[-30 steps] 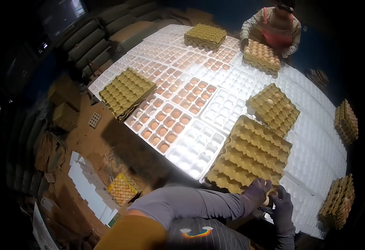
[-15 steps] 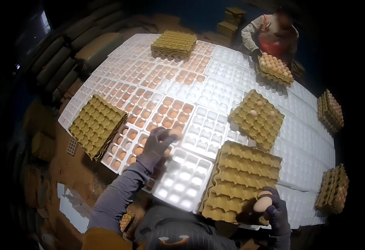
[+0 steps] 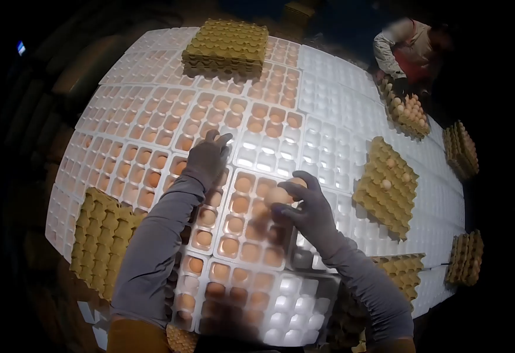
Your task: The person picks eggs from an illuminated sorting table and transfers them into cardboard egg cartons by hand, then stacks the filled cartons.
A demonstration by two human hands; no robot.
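My right hand (image 3: 310, 209), in a grey glove, is shut on two eggs; one egg (image 3: 277, 196) shows plainly and another sits partly behind the fingers. It is above a white plastic egg tray (image 3: 230, 206) with eggs in most of its cells. My left hand (image 3: 207, 160), gloved too, reaches over a farther white tray (image 3: 244, 122) with its fingers curled down at a cell; what they hold is hidden. Near my right forearm lies a brown pulp tray (image 3: 401, 272), partly covered by the arm.
Pulp tray stacks stand at the back (image 3: 225, 47), left (image 3: 102, 241) and right edge (image 3: 465, 257). A pulp tray (image 3: 385, 197) with a few eggs lies right of centre. Across the table, a co-worker (image 3: 413, 50) handles an egg-filled pulp tray (image 3: 409, 115).
My right hand has moved from the near pulp tray leftward and forward over the white trays with its eggs. My left hand has gone to a farther tray. The view has shifted.
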